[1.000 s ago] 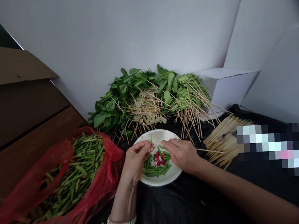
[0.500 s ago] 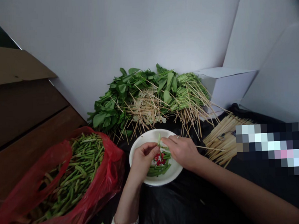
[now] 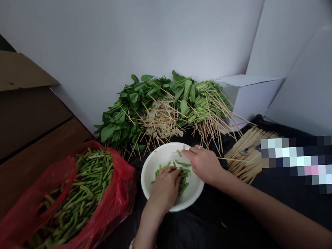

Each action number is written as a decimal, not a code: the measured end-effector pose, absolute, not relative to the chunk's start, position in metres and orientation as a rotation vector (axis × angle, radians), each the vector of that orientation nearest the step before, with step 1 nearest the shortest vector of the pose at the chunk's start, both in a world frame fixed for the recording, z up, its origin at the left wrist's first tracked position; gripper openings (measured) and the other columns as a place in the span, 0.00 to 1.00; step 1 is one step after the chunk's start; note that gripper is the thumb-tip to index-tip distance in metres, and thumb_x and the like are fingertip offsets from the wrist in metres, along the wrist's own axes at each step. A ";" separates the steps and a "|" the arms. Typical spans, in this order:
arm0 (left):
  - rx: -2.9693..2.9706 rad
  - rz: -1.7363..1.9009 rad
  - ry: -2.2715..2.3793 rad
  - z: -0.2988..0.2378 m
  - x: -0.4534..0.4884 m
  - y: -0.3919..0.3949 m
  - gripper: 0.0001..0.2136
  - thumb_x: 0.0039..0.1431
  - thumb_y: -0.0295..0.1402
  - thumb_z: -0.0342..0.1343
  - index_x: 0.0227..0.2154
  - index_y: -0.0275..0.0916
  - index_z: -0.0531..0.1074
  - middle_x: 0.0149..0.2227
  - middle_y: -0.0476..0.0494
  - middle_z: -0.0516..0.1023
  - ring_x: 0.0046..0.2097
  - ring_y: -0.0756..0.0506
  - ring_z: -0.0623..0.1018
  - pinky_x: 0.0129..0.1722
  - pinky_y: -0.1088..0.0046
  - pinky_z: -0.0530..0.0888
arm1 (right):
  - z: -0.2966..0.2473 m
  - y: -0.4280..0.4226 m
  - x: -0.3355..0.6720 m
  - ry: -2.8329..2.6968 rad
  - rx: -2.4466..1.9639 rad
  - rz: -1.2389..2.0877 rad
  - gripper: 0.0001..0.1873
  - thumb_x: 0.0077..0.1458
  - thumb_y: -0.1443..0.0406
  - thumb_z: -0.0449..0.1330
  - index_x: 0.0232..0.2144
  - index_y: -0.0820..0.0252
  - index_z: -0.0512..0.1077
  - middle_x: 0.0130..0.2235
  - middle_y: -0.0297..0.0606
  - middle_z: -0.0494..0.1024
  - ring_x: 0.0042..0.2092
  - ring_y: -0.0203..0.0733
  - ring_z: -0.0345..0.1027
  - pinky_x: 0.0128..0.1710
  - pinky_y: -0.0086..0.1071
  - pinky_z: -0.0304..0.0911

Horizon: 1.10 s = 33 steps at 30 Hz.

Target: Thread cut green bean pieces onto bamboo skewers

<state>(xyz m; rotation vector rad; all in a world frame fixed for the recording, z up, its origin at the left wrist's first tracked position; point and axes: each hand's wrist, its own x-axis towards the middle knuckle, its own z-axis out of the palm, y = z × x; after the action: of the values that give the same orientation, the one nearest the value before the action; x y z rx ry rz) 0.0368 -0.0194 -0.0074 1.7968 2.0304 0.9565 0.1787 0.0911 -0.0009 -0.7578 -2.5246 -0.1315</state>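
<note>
A white bowl [image 3: 194, 194] sits in front of me on black plastic and holds cut green stem pieces [image 3: 183, 188]. Inside it, my left hand [image 3: 167, 185] reaches down among the pieces, its fingers bent and slightly apart, the tips partly hidden. At the bowl's right rim, my right hand [image 3: 206, 165] is closed around a thin bamboo skewer [image 3: 231, 159], whose rear end sticks out to the right. A short green piece [image 3: 179, 153] is at the skewer's front end, just beyond my right fingertips.
A red plastic bag [image 3: 121, 186] full of green stems [image 3: 93, 180] lies on the left. Behind the bowl are leafy greens [image 3: 112, 121], pale skewered food [image 3: 161, 115] and skewered stems [image 3: 209, 100]. Loose skewers [image 3: 242, 159] with scissors [image 3: 246, 151] lie right, near a white box [image 3: 257, 93].
My left hand has left the piece near the skewer's tip and moved down into the bowl, covering its red pattern. My right hand stays near the rim with the skewer.
</note>
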 end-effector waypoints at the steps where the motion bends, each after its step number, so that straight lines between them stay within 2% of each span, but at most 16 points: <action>1: 1.817 0.899 2.044 -0.007 0.037 -0.019 0.11 0.57 0.33 0.53 0.37 0.45 0.80 0.42 0.38 0.79 0.45 0.35 0.73 0.50 0.59 0.64 | -0.001 0.091 0.179 -2.526 -0.762 -0.127 0.18 0.55 0.74 0.54 0.47 0.57 0.71 0.35 0.37 0.76 0.39 0.43 0.63 0.31 0.32 0.53; 6: 1.830 0.583 2.172 -0.004 0.039 -0.017 0.14 0.60 0.29 0.47 0.31 0.40 0.80 0.40 0.38 0.79 0.45 0.39 0.73 0.48 0.62 0.66 | -0.001 0.091 0.179 -2.533 -0.757 -0.115 0.17 0.56 0.72 0.53 0.47 0.57 0.71 0.36 0.37 0.76 0.39 0.42 0.64 0.32 0.32 0.53; 11: 1.697 0.489 2.350 -0.006 0.035 -0.015 0.08 0.54 0.27 0.54 0.30 0.39 0.79 0.36 0.38 0.79 0.42 0.40 0.74 0.44 0.65 0.67 | -0.004 0.091 0.179 -2.498 -0.735 -0.106 0.17 0.57 0.72 0.53 0.48 0.57 0.70 0.36 0.36 0.76 0.40 0.43 0.64 0.32 0.32 0.54; 14: 1.650 0.442 2.418 -0.006 0.035 -0.017 0.07 0.51 0.26 0.54 0.28 0.40 0.77 0.34 0.39 0.78 0.39 0.40 0.75 0.39 0.66 0.67 | -0.005 0.091 0.179 -2.474 -0.708 -0.103 0.17 0.58 0.72 0.52 0.48 0.58 0.70 0.36 0.37 0.76 0.39 0.42 0.64 0.33 0.32 0.54; 18: 1.695 0.415 2.434 -0.005 0.036 -0.020 0.11 0.54 0.24 0.50 0.34 0.39 0.76 0.34 0.38 0.78 0.37 0.39 0.76 0.35 0.65 0.67 | -0.007 0.093 0.178 -2.440 -0.677 -0.099 0.17 0.57 0.72 0.52 0.48 0.58 0.70 0.35 0.36 0.76 0.39 0.41 0.64 0.33 0.32 0.54; 21: 1.712 0.571 2.401 -0.005 0.034 -0.019 0.14 0.56 0.24 0.48 0.41 0.37 0.75 0.39 0.34 0.79 0.41 0.38 0.77 0.39 0.64 0.68 | -0.008 0.093 0.178 -2.424 -0.661 -0.103 0.17 0.57 0.73 0.52 0.48 0.58 0.71 0.35 0.37 0.76 0.38 0.42 0.64 0.33 0.32 0.55; 24: 1.684 0.865 2.278 -0.005 0.027 -0.015 0.14 0.55 0.24 0.50 0.41 0.37 0.77 0.40 0.36 0.79 0.42 0.39 0.77 0.43 0.63 0.68 | -0.007 0.093 0.179 -2.399 -0.649 -0.092 0.17 0.57 0.73 0.52 0.47 0.60 0.71 0.35 0.38 0.76 0.39 0.42 0.64 0.34 0.32 0.56; 29: 1.249 1.481 1.839 0.002 0.019 -0.012 0.07 0.49 0.30 0.60 0.33 0.37 0.78 0.34 0.42 0.80 0.35 0.45 0.77 0.38 0.70 0.71 | -0.004 0.091 0.180 -2.253 -0.559 -0.058 0.16 0.59 0.72 0.48 0.46 0.64 0.71 0.35 0.39 0.76 0.38 0.40 0.66 0.37 0.31 0.59; 33: 0.817 1.703 1.468 0.013 0.018 -0.015 0.12 0.44 0.33 0.66 0.34 0.37 0.78 0.32 0.44 0.81 0.34 0.50 0.77 0.34 0.78 0.71 | -0.002 0.089 0.181 -2.164 -0.475 -0.101 0.16 0.61 0.71 0.46 0.45 0.64 0.72 0.33 0.39 0.75 0.34 0.37 0.66 0.34 0.30 0.59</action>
<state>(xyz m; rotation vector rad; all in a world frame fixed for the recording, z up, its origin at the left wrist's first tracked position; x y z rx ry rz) 0.0183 -0.0153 0.0129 0.8166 1.4683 1.7034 0.1805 0.0886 -0.0022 -0.4753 -2.1640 -0.1009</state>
